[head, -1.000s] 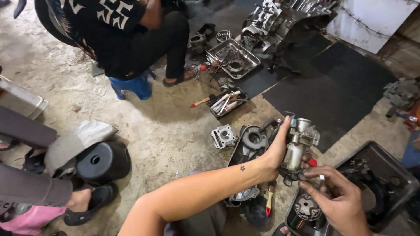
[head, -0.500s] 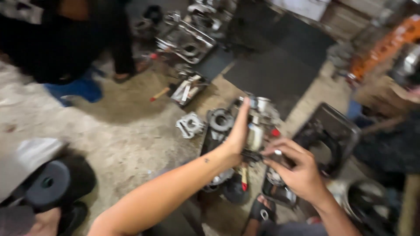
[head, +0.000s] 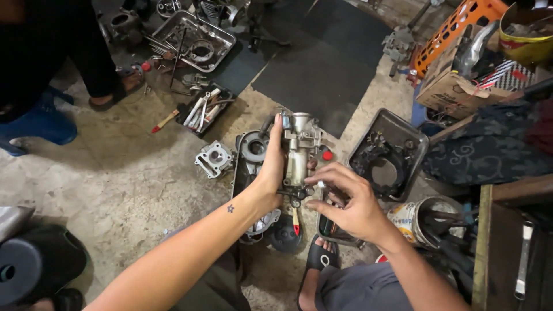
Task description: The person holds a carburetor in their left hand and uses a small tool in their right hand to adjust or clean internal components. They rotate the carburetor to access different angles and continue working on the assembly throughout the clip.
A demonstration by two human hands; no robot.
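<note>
Left arm stretches long from the lower left, forearm bare, wrist straight. The left hand (head: pixel 271 170) stands edge-on, thumb side up, fingers extended upward and curled round a grip on their far side, fingertips topping out above the palm. Right arm comes in from the lower right, wrist bent inward. The right hand (head: pixel 348 201) sits just right of and below the left fingers, knuckles up, thumb and forefinger pinched together toward the left palm's base.
</note>
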